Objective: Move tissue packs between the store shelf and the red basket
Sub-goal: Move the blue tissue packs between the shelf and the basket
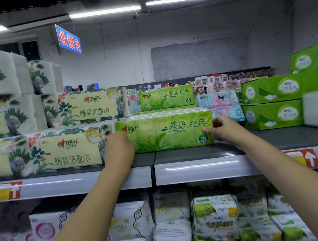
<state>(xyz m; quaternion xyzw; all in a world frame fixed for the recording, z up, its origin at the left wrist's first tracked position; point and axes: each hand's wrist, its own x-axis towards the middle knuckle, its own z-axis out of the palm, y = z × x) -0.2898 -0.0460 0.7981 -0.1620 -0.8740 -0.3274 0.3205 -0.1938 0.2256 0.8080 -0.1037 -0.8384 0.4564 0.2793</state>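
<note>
On the shelf (201, 152), a green tissue pack (165, 133), long axis left to right, printed face turned near. Gripped at its ends by the left hand (118, 148) and right hand (224, 130), fingers curled round.

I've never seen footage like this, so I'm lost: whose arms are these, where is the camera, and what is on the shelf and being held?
No machine here: a person wears one camera on the head, looking forward and down, so the arms are their own. The left hand and right hand grip the two ends of a green tissue pack standing on the store shelf. To its left lie cream floral packs, to its right green boxes. No red basket shows.
</note>
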